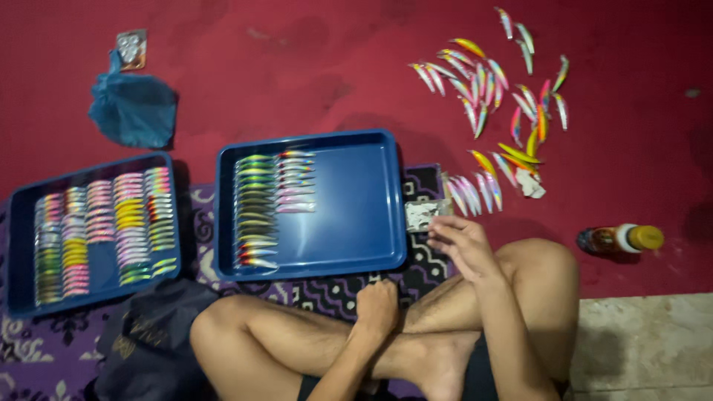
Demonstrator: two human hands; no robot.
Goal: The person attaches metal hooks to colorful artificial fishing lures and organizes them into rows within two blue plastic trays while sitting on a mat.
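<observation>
I sit cross-legged on a patterned purple mat. My left hand rests closed on my shin, just below the front rim of a blue tray that holds two short columns of fishing lures. My right hand hovers over my right knee with fingers bent, holding nothing I can see. It is next to a small grey-white card on the mat. Loose colourful lures lie scattered on the red carpet beyond it.
A second blue tray at the left is filled with rows of lures. A blue plastic bag and a small packet lie at the back left. A bottle with a yellow cap lies at the right. A dark bag sits by my left knee.
</observation>
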